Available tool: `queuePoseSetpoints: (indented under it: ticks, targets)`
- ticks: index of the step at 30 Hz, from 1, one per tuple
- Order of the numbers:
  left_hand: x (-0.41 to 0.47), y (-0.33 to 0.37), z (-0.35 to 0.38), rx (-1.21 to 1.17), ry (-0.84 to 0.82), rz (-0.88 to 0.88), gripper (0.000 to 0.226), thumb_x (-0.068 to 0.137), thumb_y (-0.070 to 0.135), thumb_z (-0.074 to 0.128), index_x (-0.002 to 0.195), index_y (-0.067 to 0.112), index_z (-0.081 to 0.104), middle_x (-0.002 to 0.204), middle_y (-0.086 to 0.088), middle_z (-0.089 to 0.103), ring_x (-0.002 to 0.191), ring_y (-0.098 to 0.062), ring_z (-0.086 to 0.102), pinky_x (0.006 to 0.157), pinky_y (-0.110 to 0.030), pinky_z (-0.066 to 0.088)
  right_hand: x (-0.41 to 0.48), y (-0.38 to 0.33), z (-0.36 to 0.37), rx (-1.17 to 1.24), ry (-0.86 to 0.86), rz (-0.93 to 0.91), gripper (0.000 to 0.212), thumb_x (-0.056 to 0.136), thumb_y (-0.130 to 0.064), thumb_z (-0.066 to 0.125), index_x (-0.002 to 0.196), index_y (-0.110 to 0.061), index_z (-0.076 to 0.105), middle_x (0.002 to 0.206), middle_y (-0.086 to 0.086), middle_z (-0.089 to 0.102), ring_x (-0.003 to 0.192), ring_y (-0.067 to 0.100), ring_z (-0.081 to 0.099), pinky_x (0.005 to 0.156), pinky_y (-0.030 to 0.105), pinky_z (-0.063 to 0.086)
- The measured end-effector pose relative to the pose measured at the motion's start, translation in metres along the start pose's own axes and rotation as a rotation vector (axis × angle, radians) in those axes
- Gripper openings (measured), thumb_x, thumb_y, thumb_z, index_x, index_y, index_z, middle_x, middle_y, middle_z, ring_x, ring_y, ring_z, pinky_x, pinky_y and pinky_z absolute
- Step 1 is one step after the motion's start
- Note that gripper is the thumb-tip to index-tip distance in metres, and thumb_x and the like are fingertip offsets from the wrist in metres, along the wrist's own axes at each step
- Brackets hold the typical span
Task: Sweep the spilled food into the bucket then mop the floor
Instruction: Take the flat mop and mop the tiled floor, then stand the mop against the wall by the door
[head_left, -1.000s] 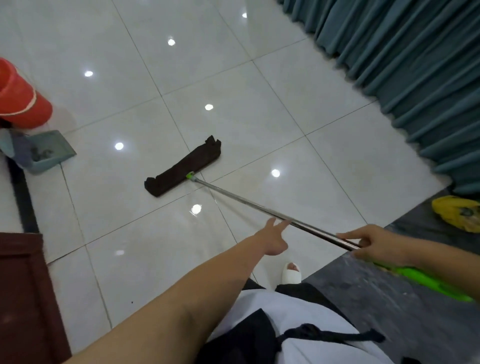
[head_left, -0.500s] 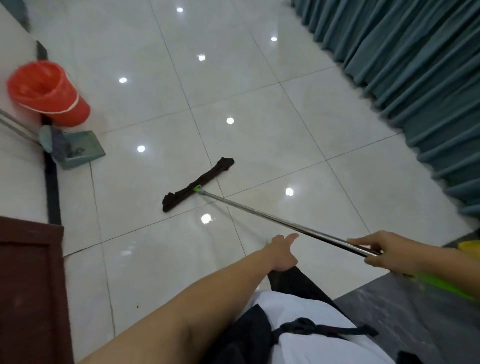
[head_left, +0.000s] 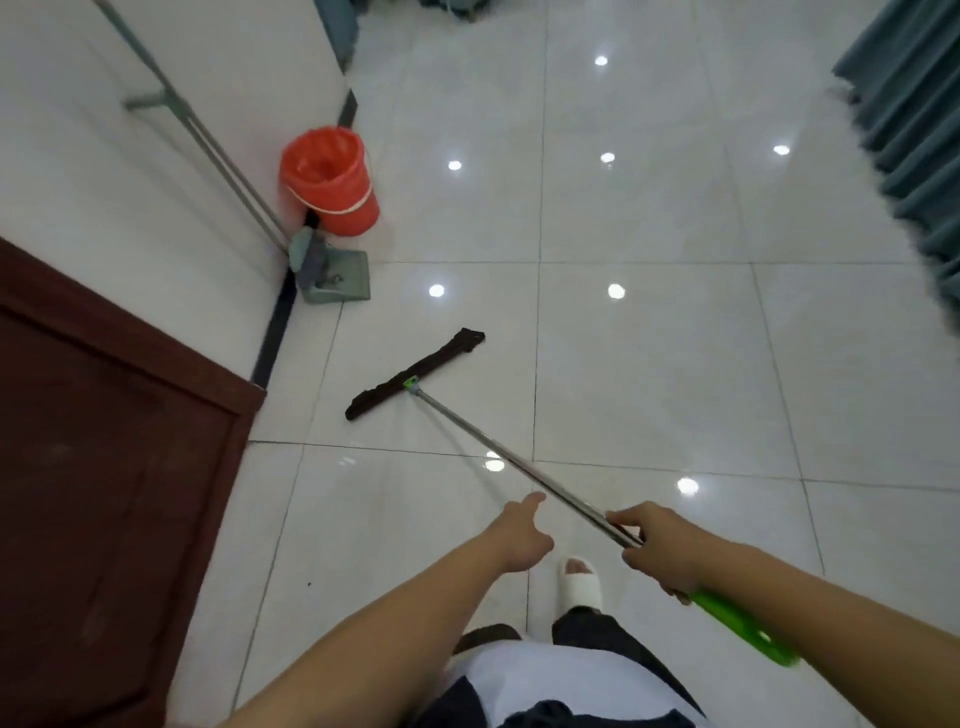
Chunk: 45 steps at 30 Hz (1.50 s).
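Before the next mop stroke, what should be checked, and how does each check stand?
1. Grip: the right hand holds the mop pole: ok.
2. Second grip: the left hand hovers beside the pole, holding nothing: not ok.
3. Contact: the mop head lies on the floor: ok.
4. Clearance: the orange bucket and dustpan stand by the wall, apart from the mop head: ok.
5. Spilled food gone: cannot tell; one dark speck lies near the door.
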<state>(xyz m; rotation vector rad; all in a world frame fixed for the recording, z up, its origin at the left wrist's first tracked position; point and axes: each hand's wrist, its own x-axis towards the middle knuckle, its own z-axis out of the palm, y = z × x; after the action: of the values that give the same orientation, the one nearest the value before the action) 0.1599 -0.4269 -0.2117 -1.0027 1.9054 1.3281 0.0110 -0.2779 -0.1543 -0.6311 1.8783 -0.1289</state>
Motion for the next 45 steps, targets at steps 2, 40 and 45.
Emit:
queuePoseSetpoints:
  ticks: [2, 40, 45]
  targets:
    - [0.001, 0.001, -0.019, -0.086, 0.055, -0.035, 0.072, 0.093, 0.020, 0.052, 0.154, 0.031, 0.016, 0.156, -0.008, 0.023, 0.128, -0.026, 0.045, 0.098, -0.031, 0.046, 0.021, -0.022, -0.013, -0.015, -0.029, -0.028, 0.062, 0.093, -0.013, 0.053, 0.151, -0.027, 0.034, 0.103, 0.005, 0.053, 0.049, 0.017, 0.055, 0.040, 0.025, 0.048]
    - [0.051, -0.167, -0.554, -0.841, 0.992, 0.049, 0.084, 0.075, 0.032, 0.076, 0.146, 0.035, 0.031, 0.141, 0.005, 0.042, 0.128, -0.018, 0.047, 0.106, -0.036, 0.043, 0.166, -0.733, -0.185, 0.279, -0.549, -0.426, 0.036, 0.094, -0.027, 0.039, 0.111, -0.008, 0.066, 0.095, 0.023, 0.061, 0.060, 0.026, 0.062, 0.051, 0.024, 0.045]
    - [0.062, -0.174, -0.633, -0.941, 1.080, -0.012, 0.041, 0.081, 0.026, 0.071, 0.120, 0.024, 0.060, 0.117, -0.002, 0.064, 0.107, -0.021, 0.061, 0.095, -0.034, 0.049, 0.204, -0.775, -0.198, 0.134, -0.485, -0.702, 0.037, 0.087, -0.001, 0.046, 0.115, -0.018, 0.065, 0.089, 0.012, 0.070, 0.068, 0.023, 0.064, 0.058, 0.032, 0.053]
